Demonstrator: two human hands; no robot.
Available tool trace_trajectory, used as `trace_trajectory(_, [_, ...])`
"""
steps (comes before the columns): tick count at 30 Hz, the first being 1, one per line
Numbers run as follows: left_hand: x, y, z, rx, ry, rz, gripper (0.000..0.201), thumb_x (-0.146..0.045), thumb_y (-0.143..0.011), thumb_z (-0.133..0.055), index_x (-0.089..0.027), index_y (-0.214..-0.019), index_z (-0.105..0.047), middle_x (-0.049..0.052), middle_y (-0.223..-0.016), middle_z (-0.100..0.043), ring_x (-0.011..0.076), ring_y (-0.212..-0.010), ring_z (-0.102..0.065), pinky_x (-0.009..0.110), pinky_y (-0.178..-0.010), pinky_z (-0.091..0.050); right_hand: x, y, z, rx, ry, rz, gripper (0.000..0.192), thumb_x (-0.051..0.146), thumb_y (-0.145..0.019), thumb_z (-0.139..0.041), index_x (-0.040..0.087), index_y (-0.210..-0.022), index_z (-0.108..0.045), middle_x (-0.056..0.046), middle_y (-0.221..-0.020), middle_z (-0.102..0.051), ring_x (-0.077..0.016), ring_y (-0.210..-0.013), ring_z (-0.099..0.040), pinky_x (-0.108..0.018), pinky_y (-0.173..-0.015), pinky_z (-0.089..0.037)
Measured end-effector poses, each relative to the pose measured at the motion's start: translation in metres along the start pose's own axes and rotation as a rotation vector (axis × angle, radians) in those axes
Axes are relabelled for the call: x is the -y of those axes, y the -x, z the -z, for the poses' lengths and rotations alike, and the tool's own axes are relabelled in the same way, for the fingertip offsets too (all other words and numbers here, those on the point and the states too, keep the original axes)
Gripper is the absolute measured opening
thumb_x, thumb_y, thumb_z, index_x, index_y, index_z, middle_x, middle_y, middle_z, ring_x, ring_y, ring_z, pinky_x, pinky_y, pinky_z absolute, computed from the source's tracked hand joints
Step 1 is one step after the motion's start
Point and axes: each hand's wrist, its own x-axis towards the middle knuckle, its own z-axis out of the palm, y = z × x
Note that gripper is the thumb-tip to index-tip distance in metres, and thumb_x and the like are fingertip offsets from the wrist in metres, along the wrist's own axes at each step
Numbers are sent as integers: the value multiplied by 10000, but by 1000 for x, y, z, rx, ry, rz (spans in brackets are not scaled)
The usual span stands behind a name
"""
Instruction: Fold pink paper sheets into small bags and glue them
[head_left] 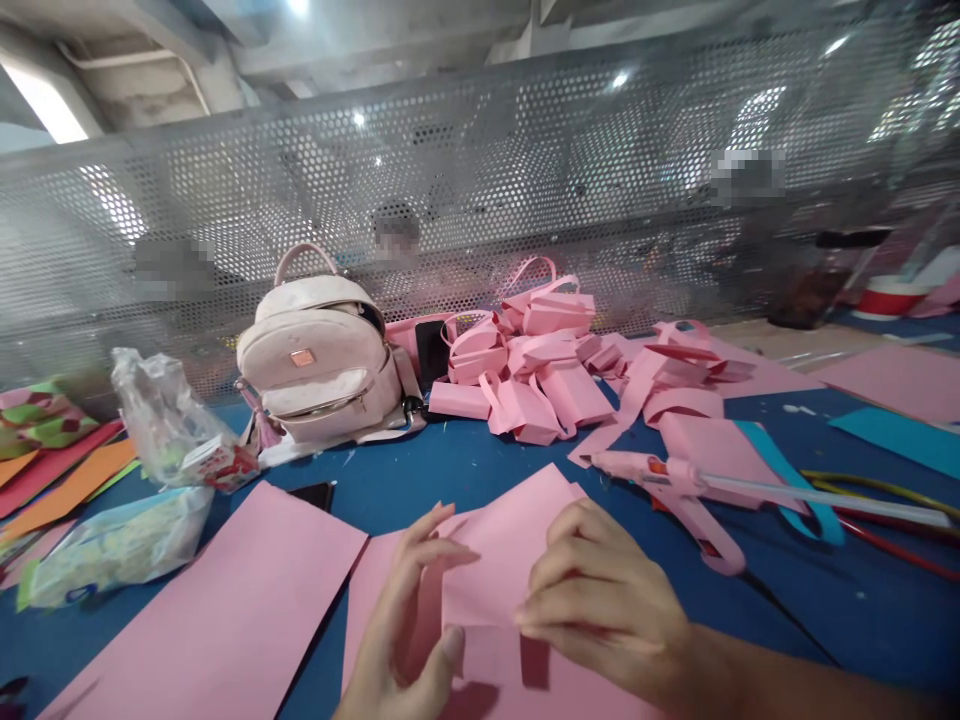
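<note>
Both hands work a folded sheet of pink paper (504, 560) low at the near edge of the blue table (465, 465). The left hand (409, 625) curls round the sheet's left side, thumb pressed on the front near the lower fold and fingers spread behind the paper. The right hand (600, 600) lies on top of the right side, fingers bent and pinching the fold flat against the sheet below. Just to the left lies a larger flat pink sheet (225, 610), with a dark phone (313, 493) partly tucked under its far corner. Beyond the hands, near the mesh screen (480, 200), sits a pale pink backpack (322, 360), and beside it a heap of finished pink paper bags (532, 370) with looped handles. To the right, close to the right hand, a pink glue gun (675, 490) lies on its side with a white glue stick (817, 492) jutting from the back; under it are pink and teal offcuts. At the left edge are a crumpled clear plastic bag (161, 415), a sealed packet (120, 545) and orange and red sheets (60, 475). Nothing lies between the hands and the paper.
</note>
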Motion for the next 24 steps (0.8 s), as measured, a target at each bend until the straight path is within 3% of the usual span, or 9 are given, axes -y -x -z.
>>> trace_trajectory(4, [-4,4,3,-62,-162,-91,177,-405,-956,-592,-243,-940,-660,113,-1400,-518,328,-1421,-396,547,-1182,-309,0,2,0,-1,8,24,176,249,-1032,-579,209,-930,-717,-9,-771,-715,-160,-763,-567,-341,-737,-421])
trace_trajectory(9, [-4,8,7,-75,-214,-176,41,-269,-929,-630,-247,-895,-639,92,-1349,-537,296,-1354,-471,482,-1134,-397,0,8,-3,3,37,44,156,240,-1021,-599,202,-933,-721,-17,-796,-724,-164,-784,-565,-343,-766,-412])
trace_trajectory(18, [-11,13,11,-40,-296,-288,133,-134,-923,-626,-247,-855,-618,54,-1332,-542,236,-1331,-503,415,-1125,-415,10,6,-4,-14,68,72,186,254,-1025,-595,202,-918,-739,-16,-789,-717,-143,-754,-613,-337,-756,-408])
trace_trajectory(24, [-18,11,15,-58,-430,-418,114,-141,-895,-687,-239,-852,-647,75,-1310,-575,252,-1253,-573,414,-1066,-470,16,4,-3,-23,68,44,188,256,-1010,-619,205,-883,-748,-13,-771,-715,-142,-734,-619,-326,-737,-422])
